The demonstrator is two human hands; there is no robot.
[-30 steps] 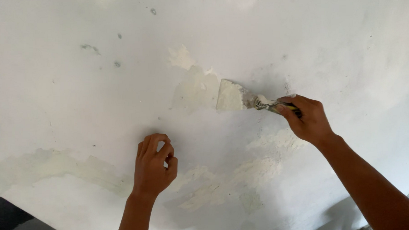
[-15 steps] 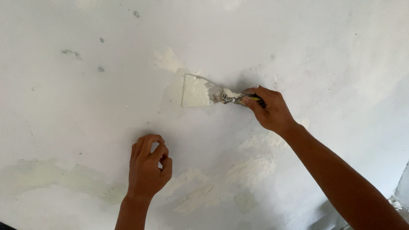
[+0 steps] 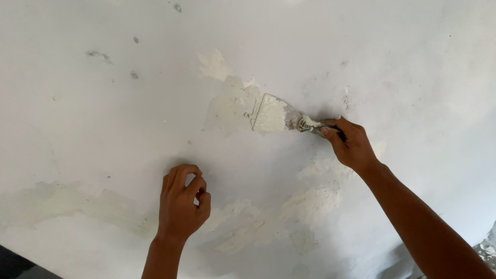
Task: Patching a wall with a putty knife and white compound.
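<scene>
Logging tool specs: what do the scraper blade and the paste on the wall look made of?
Putty knife in the right hand: thin flat blade, probably metal, smeared pale. Paste patches: matte cream filler, likely putty or plaster, duller than the white wall.

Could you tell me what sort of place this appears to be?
Probably a room under repair or repainting. A white plastered wall fills the view, with pale patches of fresh filler. The right hand holds a putty knife against it; the left hand rests on it.

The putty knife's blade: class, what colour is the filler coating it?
Creamy off-white, seen in the head view on the putty knife.
</scene>
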